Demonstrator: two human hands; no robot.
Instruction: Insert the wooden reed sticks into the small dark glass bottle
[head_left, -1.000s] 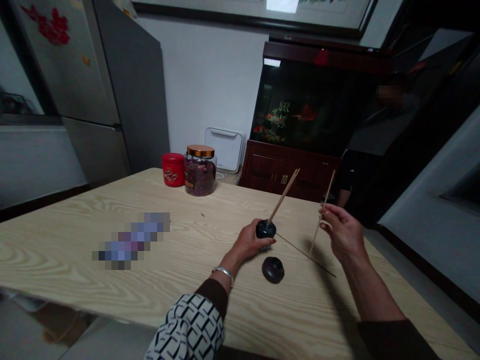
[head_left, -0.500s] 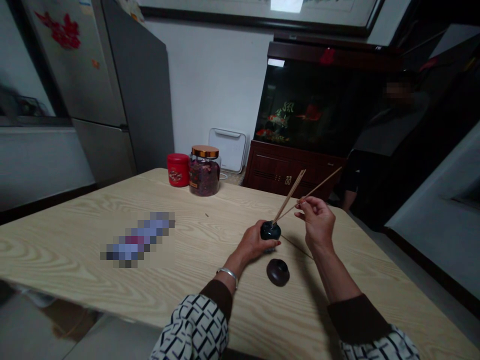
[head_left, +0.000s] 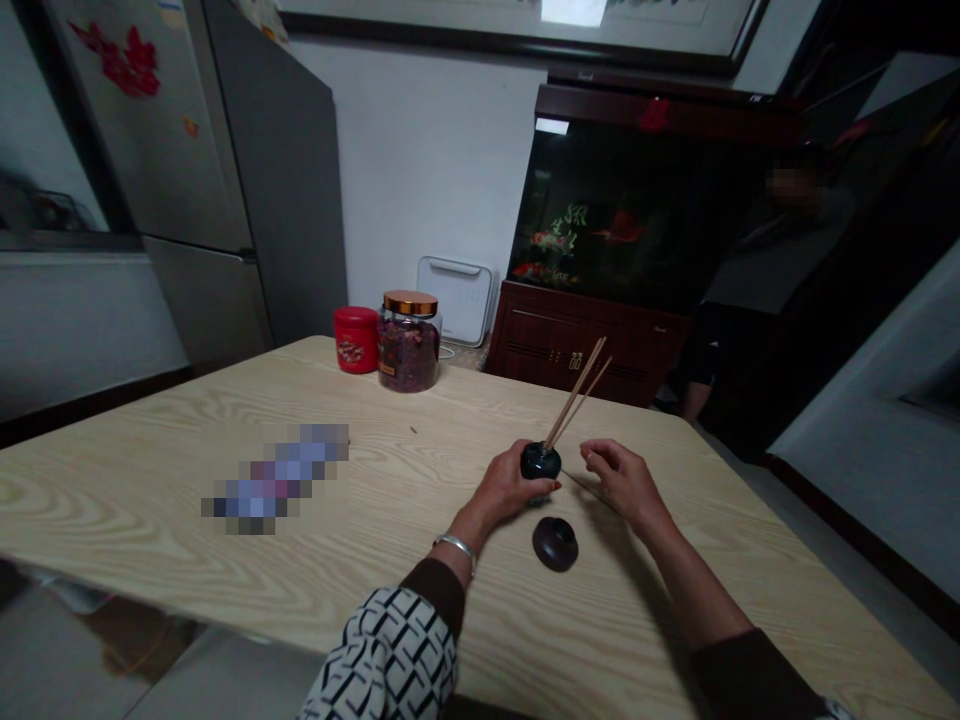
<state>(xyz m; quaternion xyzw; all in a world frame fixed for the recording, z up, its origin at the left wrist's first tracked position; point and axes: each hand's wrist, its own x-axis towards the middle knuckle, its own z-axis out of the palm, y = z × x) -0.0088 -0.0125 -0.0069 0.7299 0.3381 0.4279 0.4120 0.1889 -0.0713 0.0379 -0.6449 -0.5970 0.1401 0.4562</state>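
Note:
My left hand [head_left: 504, 487] is closed around a small dark round pot [head_left: 541, 460] that stands on the light wooden table [head_left: 375, 570]. Thin wooden sticks [head_left: 577, 392] lean out of the pot, up and to the right. My right hand [head_left: 624, 480] hovers low over the table just right of the pot, fingers loosely curled and apart, with nothing seen in them. Another thin stick [head_left: 581, 481] lies flat on the table beside its fingertips. A dark domed lid [head_left: 555, 543] rests on the table in front of the pot, between my two forearms.
A red tin [head_left: 356, 339] and a glass jar with a copper lid [head_left: 409, 340] stand at the table's far edge. A blurred flat object [head_left: 277, 478] lies mid-table. Behind are a fridge [head_left: 225, 180], a fish tank [head_left: 600, 220] on a cabinet, and a person [head_left: 757, 290] at the right.
My right hand carried a stick from the right side to the pot, left it standing with the others, and has dropped to the table. My left hand stayed on the pot.

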